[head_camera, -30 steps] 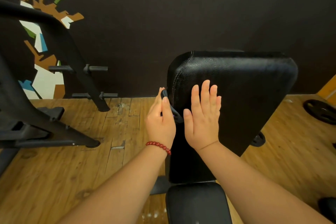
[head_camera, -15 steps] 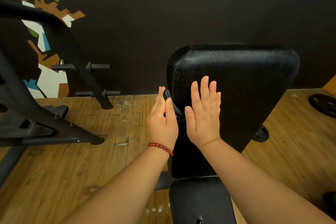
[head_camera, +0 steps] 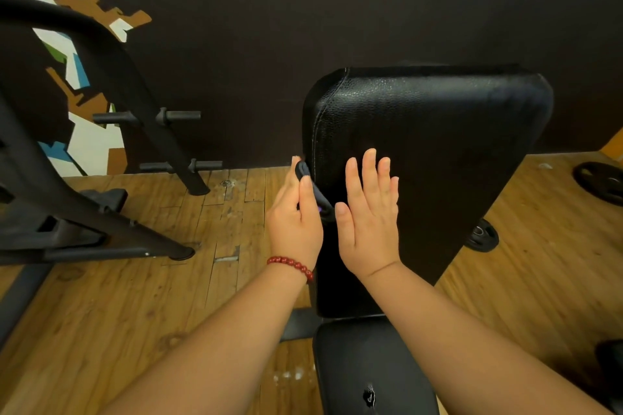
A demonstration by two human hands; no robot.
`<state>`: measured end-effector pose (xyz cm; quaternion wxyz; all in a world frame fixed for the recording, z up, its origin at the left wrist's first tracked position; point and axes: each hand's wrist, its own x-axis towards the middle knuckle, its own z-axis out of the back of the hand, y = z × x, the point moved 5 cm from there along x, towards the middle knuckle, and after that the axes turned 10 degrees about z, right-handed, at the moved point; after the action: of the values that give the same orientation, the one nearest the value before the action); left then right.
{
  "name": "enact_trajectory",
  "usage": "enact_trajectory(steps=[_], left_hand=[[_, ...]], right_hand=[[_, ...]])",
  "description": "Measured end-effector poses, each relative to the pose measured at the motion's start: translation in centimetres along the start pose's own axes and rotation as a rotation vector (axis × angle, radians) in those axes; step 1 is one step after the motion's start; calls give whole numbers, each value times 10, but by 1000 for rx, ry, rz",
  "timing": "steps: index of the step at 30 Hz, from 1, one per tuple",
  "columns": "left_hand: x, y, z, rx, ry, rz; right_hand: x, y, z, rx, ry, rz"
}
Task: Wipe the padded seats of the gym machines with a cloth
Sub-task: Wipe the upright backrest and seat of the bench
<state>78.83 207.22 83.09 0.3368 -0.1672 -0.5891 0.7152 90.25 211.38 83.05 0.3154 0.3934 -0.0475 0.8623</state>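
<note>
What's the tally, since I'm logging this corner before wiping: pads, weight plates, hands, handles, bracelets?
Pads: 2 (backrest, seat)
Weight plates: 2
Hands: 2 (left hand gripping the handle, right hand flat on the backrest)
Handles: 1
Bracelets: 1 (red beads)
Total: 8

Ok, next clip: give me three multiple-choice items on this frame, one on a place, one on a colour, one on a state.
1. The right hand lies on: A a dumbbell; B the backrest pad; C a water bottle.
2. The bracelet on the left wrist is: A blue; B green; C red.
3. The left hand: A grips the black handle; B lies flat; C hangs idle.
Key: B, palm flat on the pad; C, red beads; A, thumb and fingers close round the handle.
</note>
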Motion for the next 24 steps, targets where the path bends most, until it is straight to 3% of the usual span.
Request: enact_trajectory(steps=[6, 14, 21, 24], left_hand=[[5, -34, 7, -127, -39, -82], [3, 5, -1, -31, -38, 15], [0, -11, -3, -45, -43, -91], [1, 12, -7, 0, -26, -38]], right_hand=[[-5, 2, -2, 32, 4, -2], [-22, 0, -15, 35, 89, -9], [-22, -1, -19, 20, 64, -20], [-23, 1, -22, 27, 52, -26]])
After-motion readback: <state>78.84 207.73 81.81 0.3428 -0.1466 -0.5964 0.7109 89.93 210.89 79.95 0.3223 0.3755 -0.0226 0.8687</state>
